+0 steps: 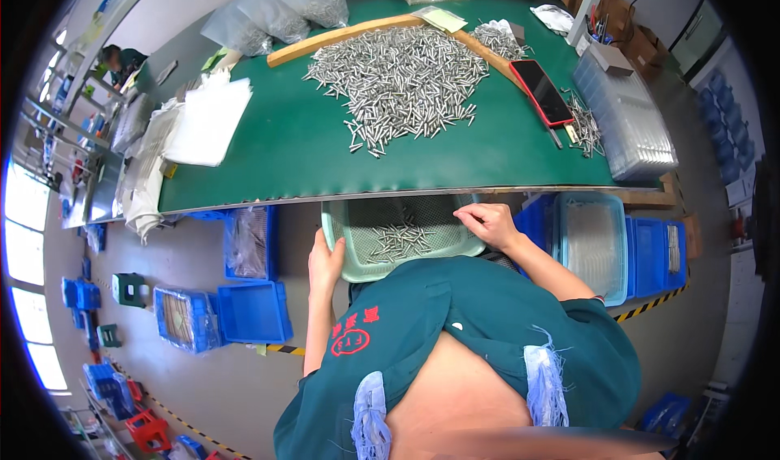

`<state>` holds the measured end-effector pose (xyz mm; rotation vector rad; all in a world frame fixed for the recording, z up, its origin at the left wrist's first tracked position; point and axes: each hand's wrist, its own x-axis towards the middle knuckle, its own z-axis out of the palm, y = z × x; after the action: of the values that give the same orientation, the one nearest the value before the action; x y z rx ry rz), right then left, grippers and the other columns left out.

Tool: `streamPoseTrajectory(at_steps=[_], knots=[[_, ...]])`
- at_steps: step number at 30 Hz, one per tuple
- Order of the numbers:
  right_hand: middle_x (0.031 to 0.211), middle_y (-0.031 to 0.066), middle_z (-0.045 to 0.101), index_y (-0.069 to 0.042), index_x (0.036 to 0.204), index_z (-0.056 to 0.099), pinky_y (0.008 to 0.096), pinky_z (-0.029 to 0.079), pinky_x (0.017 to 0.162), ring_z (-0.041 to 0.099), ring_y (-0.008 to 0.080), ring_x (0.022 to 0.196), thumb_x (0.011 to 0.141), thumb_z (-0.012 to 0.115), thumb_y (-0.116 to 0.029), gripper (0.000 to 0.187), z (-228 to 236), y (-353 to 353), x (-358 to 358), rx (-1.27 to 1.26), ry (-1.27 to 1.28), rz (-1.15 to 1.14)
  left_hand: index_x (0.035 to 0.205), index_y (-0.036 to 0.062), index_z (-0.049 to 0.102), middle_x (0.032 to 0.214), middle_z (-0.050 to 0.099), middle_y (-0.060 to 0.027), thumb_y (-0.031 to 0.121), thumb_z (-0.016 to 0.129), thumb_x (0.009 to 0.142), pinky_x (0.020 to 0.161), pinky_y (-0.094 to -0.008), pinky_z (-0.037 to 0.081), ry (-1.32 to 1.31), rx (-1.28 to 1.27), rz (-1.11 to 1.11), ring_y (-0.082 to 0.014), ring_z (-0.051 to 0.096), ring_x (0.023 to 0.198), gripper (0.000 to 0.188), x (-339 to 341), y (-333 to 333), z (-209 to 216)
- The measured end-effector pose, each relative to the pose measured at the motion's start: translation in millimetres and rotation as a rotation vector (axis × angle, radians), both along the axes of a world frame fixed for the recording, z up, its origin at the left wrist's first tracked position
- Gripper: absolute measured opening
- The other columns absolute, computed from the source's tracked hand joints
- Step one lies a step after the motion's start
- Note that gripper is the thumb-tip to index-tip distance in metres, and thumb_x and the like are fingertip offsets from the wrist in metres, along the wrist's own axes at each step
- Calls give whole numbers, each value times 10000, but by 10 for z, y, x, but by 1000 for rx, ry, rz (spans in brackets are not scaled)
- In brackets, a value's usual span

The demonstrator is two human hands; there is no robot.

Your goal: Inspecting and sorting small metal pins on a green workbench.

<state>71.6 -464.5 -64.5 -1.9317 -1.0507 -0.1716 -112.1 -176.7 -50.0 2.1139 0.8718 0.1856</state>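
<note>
A pale green mesh plastic basket (355,267) sits at my lap, its far part under the table edge. A loose scatter of small silvery metal pins (398,242) lies on its bottom. My left hand (327,259) grips the basket's left side, the thumb up along the wall and the other fingers mostly hidden. On the opposite side, my right hand (490,223) is curled over the right rim, fingertips toward the inside. Beyond the basket, a large heap of similar metal pins (406,74) is spread on the green table (268,155).
Wooden strips (341,34) border the heap's far side. A red-edged phone (542,93) lies to its right, near stacked clear plastic trays (626,119). White sheets (210,123) and bags of pins (284,13) are at left. Blue crates (253,310) stand on the floor.
</note>
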Motion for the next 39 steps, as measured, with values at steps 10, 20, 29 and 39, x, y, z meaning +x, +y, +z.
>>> streamPoseTrajectory(at_steps=[10,20,29,39], knots=[[676,60,677,-101,811,719,305,509,503,649,214,565,817,689,-191,95,316,-3,-46,-251,7,115,1251,11,483,1031,652,-229,264,614,859,841,-444,480,53,26,-31,-400,623,988,485,78,-18,163],[751,57,595,-67,1061,662,297,461,545,575,162,593,815,680,-75,247,1021,839,324,-102,-29,155,1167,9,606,971,658,-110,117,652,862,728,-285,512,-155,33,-57,-157,639,820,327,156,111,815],[850,12,586,-191,1041,661,328,506,590,621,196,705,848,658,-191,193,933,1295,413,-316,-48,118,947,60,635,810,597,-73,139,701,794,679,-337,481,-320,390,-381,-233,588,754,184,1106,-107,816],[890,33,575,-116,892,632,344,511,659,614,225,834,789,659,-86,110,969,1089,440,-262,-2,188,943,98,620,932,580,-43,146,656,825,747,-374,468,-370,417,-505,-245,573,868,133,1201,-114,750]])
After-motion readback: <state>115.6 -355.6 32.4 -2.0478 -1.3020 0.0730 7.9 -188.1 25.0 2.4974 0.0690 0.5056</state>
